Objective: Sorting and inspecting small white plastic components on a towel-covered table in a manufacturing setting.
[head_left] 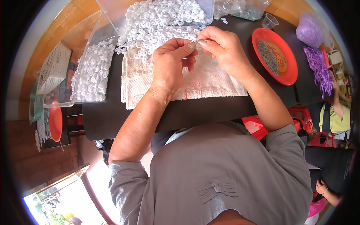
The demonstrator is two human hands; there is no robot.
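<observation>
My left hand (169, 62) and my right hand (224, 48) meet over the table, thumbs and forefingers pinched close together. Whatever sits between the fingertips is too small to make out. Right behind them spreads a heap of small white oval plastic pieces (161, 37), spilling from a clear plastic bin (208, 11). Under both hands lies a folded cream towel (138, 84) with a little red stitching. To the right of my right hand, a red oval plate (288, 67) carries a pile of thin grey metal pieces (267, 56).
At the left edge stands a clear bin (71, 101) of white pieces, near a white perforated basket (56, 69). A clear cup (270, 21), plastic bags (249, 11) and purple strung pieces (318, 71) lie at the back right. Other people sit on the right.
</observation>
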